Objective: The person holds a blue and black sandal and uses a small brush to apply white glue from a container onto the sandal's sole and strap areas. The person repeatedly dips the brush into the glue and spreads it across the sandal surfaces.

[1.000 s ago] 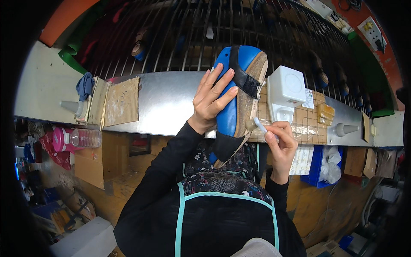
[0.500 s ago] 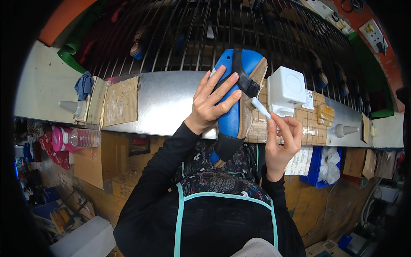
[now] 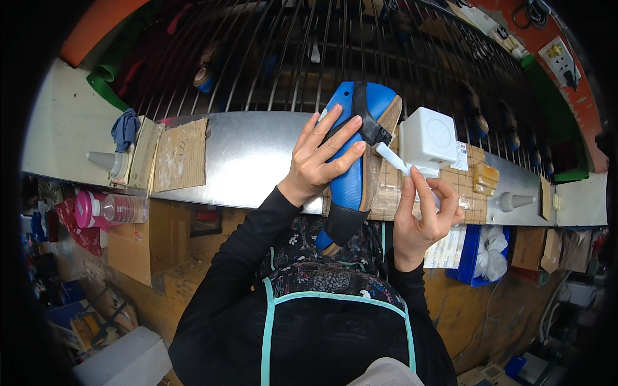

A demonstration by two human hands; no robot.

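A blue shoe last [image 3: 347,183] lies tilted across the bench edge, its lower end toward my lap. Black straps wrap it: one strap [image 3: 368,123] crosses the upper part and a wider black band [image 3: 346,225] the lower part. Along its right side runs a tan, cork-like sole [image 3: 371,174]. My left hand [image 3: 314,161] grips the last from the left, fingers spread over its blue surface. Between thumb and fingertips, my right hand [image 3: 425,222] pinches a small white-handled brush [image 3: 391,157]. The brush's far end meets the loose end of the upper strap; its bristles are hidden.
Close right of the last stands a white square plastic bottle [image 3: 428,138] on a tan gridded mat [image 3: 473,177]. A yellowish block [image 3: 485,178] and a grey cone [image 3: 515,202] sit farther right. Cardboard [image 3: 182,154] lies left; metal rods [image 3: 270,71] span the far side.
The brush has shifted slightly away from me along the sole edge, up to the strap's loose end. My left hand keeps its hold on the last.
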